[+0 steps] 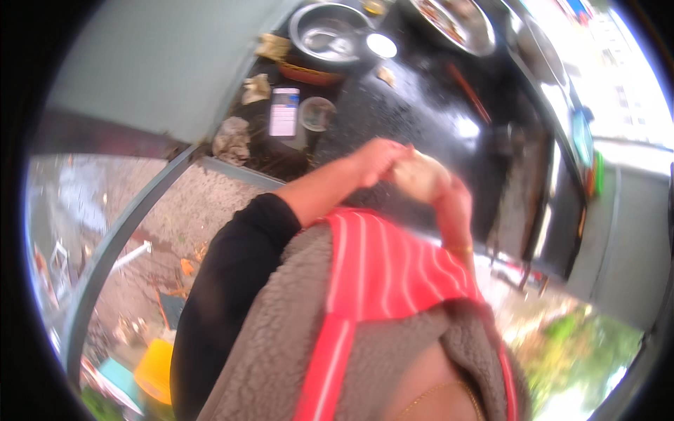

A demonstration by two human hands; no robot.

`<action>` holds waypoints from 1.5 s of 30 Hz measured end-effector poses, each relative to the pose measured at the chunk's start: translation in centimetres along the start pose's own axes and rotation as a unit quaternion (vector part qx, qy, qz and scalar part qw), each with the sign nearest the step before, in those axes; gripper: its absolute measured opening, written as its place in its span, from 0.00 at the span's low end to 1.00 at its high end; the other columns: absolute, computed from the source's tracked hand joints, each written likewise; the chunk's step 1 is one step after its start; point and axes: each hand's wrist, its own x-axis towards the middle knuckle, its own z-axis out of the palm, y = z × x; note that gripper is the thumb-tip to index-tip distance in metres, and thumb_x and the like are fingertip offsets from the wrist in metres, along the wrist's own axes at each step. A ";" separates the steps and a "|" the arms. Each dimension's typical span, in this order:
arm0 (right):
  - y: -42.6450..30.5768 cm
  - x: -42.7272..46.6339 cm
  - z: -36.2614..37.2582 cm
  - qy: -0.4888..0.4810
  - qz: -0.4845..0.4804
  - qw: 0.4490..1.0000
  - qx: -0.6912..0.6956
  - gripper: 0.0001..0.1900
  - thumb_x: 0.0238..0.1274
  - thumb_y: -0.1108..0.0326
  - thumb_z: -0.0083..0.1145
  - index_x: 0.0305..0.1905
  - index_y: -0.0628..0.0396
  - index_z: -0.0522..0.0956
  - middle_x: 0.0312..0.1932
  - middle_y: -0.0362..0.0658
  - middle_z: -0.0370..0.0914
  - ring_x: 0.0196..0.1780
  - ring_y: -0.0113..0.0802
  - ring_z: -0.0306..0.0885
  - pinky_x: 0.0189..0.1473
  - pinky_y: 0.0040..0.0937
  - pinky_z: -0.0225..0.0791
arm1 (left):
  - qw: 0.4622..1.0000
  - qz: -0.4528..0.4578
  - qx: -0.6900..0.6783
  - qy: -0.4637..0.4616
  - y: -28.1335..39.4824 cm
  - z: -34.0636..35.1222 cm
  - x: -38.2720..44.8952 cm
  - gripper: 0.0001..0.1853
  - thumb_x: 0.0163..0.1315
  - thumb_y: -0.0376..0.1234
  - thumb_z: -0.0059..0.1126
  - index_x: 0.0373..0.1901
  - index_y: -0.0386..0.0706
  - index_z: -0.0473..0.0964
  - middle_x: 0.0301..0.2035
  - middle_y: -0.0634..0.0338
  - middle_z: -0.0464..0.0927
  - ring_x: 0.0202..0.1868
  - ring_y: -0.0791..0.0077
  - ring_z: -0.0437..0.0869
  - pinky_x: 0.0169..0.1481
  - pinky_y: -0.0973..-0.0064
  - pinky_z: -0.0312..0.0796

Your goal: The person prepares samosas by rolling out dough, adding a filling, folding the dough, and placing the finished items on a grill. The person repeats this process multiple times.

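Observation:
A pale, flat piece of dough (417,178) is stretched between my two hands above a wet-looking black worktop (363,118). On its left edge, my left hand (378,160) grips with bent fingers. The opposite edge is held by my right hand (456,201), which is blurred, with some of its fingers hidden. Beyond the hands, a small pale scrap (386,76) lies on the worktop. A thin reddish-brown stick (469,94) rests farther to the right.
A metal basin (295,29) stands at the back, beside a white round item (381,46). Another metal bowl (487,39) holds food pieces. A lit phone (284,113) and a clear round container (317,113) lie at left, near crumpled matter (231,141). A grey panel (158,68) bounds the left.

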 end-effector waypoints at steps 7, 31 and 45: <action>-0.5 -0.2 0.5 -0.022 0.012 0.999 -0.021 0.18 0.72 0.64 0.60 0.58 0.66 0.80 0.41 0.43 0.82 0.37 0.27 0.78 0.36 0.25 0.73 | 0.999 -0.016 -0.029 0.007 -0.6 -1.0 0.3 0.18 0.75 0.37 0.55 0.57 0.32 0.75 0.52 0.50 0.82 0.53 0.61 0.86 0.58 0.63 0.80; 3.0 0.7 1.9 -0.059 -0.252 0.915 -0.310 0.09 0.56 0.74 0.71 0.42 0.57 0.87 0.38 0.40 0.83 0.39 0.26 0.81 0.43 0.26 0.74 | 0.995 0.004 0.005 0.102 -3.4 0.2 1.2 0.19 0.60 0.21 0.62 0.54 0.38 0.76 0.45 0.53 0.83 0.44 0.62 0.88 0.44 0.68 0.83; 3.7 1.1 1.5 -0.036 -0.184 0.971 -0.148 0.05 0.62 0.76 0.66 0.42 0.59 0.84 0.40 0.37 0.82 0.42 0.21 0.78 0.44 0.22 0.72 | 0.993 0.007 -0.099 0.059 -2.0 -0.3 0.9 0.25 0.58 0.19 0.63 0.58 0.36 0.71 0.50 0.50 0.81 0.51 0.57 0.86 0.55 0.57 0.83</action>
